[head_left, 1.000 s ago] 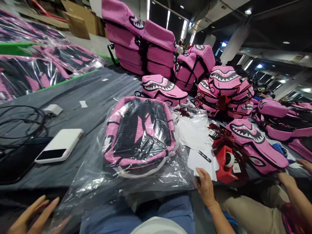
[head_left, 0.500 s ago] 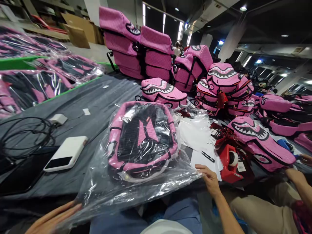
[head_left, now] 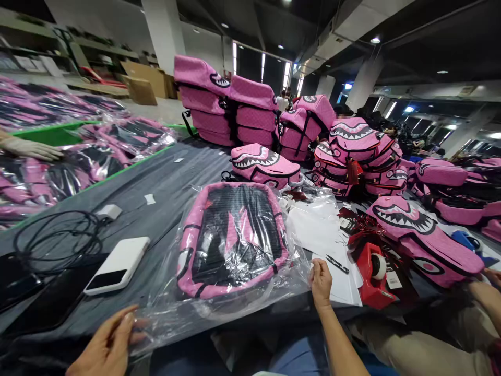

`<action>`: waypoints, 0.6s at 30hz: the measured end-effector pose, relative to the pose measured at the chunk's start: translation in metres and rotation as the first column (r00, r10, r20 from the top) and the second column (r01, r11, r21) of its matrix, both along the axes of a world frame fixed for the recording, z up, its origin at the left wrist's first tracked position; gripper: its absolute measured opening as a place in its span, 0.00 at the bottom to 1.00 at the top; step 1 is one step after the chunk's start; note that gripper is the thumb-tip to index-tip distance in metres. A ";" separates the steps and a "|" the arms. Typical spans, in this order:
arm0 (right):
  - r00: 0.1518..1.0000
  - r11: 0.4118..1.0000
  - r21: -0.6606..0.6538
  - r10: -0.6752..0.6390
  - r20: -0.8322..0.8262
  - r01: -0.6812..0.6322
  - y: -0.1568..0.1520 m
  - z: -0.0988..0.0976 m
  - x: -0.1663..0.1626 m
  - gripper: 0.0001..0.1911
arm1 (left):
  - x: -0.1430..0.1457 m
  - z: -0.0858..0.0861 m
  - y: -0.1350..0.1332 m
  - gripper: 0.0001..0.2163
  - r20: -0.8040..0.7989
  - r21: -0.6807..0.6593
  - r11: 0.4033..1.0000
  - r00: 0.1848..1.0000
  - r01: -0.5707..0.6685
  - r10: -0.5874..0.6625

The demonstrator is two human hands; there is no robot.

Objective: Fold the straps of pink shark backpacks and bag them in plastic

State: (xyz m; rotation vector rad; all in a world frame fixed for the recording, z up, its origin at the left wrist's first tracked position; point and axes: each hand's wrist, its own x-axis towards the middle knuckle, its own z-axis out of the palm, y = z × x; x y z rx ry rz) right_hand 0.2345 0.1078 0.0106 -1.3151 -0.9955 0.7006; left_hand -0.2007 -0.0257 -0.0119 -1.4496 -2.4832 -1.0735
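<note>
Backpack of pink fabric with a black ribbed panel (head_left: 238, 240) lies inside a loose, clear plastic bag (head_left: 178, 321) by the near edge of the table (head_left: 164, 222) covered in dark grey cloth. The person's bare left hand (head_left: 111, 342) is clamped, thumb against fingers, on the bag's near left corner; the bare right hand (head_left: 321, 284) pinches its near right corner, along the same table edge. Just beside the right hand, white paper sheets (head_left: 344, 290) carry a slim black hooked piece (head_left: 337, 264), and a glossy red tape dispenser (head_left: 366, 274) stands next to them. A flat white rectangular device with a black panel (head_left: 127, 261) lies toward the table's near left corner, near coiled thin black cable (head_left: 58, 257). Toward the far edge, pink patterned-fabric backpacks (head_left: 213, 122) stand stacked.
</note>
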 end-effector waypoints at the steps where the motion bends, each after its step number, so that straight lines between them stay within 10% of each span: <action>1: 1.000 1.000 -0.002 0.000 -0.004 0.000 -0.001 0.000 0.001 0.32 | 0.010 0.009 0.005 0.17 -0.032 0.028 1.000 0.999 -0.011 0.012; 4: 1.000 1.000 -0.009 0.000 -0.027 0.000 -0.003 -0.001 0.001 0.31 | 0.054 0.040 0.021 0.20 -0.296 0.137 0.956 0.932 0.259 -0.210; 7: 0.998 1.000 -0.009 -0.010 -0.070 0.010 -0.004 0.000 0.000 0.32 | 0.095 0.063 0.039 0.16 -0.403 0.145 0.777 0.753 0.613 -0.520; 18: 0.978 0.999 -0.032 -0.047 -0.201 0.042 -0.002 -0.002 -0.008 0.33 | 0.096 0.063 0.044 0.25 0.000 0.028 0.740 0.741 0.672 -0.672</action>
